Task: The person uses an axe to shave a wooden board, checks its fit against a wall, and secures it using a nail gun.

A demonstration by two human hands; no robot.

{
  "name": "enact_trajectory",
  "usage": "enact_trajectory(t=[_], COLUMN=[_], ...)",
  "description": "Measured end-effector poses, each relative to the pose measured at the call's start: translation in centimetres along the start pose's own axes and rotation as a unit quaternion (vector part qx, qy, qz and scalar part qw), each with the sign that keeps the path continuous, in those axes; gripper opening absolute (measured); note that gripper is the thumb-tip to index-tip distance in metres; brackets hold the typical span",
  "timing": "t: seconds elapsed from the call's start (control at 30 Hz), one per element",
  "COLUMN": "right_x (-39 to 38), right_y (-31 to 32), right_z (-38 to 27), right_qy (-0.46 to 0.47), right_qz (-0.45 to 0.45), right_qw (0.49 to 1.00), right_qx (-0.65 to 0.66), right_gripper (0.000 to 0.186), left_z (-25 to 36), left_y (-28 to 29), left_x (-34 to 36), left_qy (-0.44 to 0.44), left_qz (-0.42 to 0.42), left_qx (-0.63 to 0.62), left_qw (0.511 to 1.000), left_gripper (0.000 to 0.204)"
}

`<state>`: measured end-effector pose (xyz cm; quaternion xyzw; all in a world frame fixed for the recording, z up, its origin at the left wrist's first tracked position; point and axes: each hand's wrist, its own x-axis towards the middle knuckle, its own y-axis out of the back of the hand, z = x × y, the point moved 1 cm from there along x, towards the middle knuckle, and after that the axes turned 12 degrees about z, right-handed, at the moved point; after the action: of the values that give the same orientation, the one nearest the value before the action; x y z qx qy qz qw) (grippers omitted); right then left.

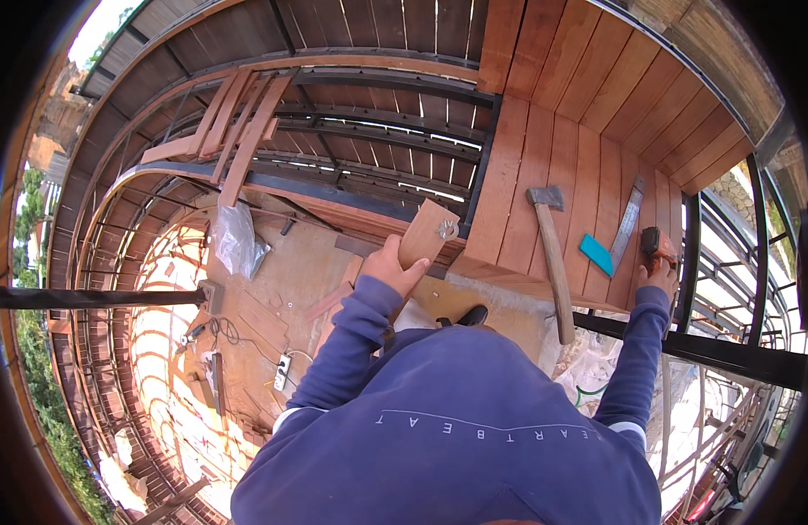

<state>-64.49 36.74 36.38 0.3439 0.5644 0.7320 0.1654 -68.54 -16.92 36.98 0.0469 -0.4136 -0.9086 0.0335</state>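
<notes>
Left hand (393, 269) clamped on board (427, 231), long axis forward-right; right hand (658, 279) gripping tool (657, 246)

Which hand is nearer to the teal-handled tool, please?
Right: the right hand is just right of the teal-handled tool; the left hand is well left of it.

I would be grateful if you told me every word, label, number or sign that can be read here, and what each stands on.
Blue sweatshirt: one line of white capital letters along a thin white line, upside down in this view; I won't copy the wording.
Orange-and-black tool and white power strip: any markings are too small to read.
Wooden piece in the left hand: no lettering that I can make out.
</notes>
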Motion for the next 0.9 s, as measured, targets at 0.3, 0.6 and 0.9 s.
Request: enact_trajectory(t=[0.3, 0.6, 0.9], right_x=[3.1, -5.4, -16.1], right_y=[-5.1, 10.9, 19.1], right_z=[3.1, 4.7, -18.7], right_qy=[-0.104, -0.145, -0.029], right_qz=[-0.041, -0.053, -0.301], right_qw=[0.993, 0.903, 0.758], right_qx=[0.027, 0.401, 0.578], right_gripper=[0.064, 0.038, 0.034], left_z=[-4.5, -6.6, -8.1], left_y=[-2.5, -2.9, -3.6], left_x=[3.5, 8.1, 9.1], left_qy=[0.048, 0.04, 0.083], left_qz=[-0.022, -0.103, -0.202], left_qx=[-0.018, -0.034, -0.108], left_qw=[0.998, 0.993, 0.97], left_gripper=[0.053, 0.056, 0.054])
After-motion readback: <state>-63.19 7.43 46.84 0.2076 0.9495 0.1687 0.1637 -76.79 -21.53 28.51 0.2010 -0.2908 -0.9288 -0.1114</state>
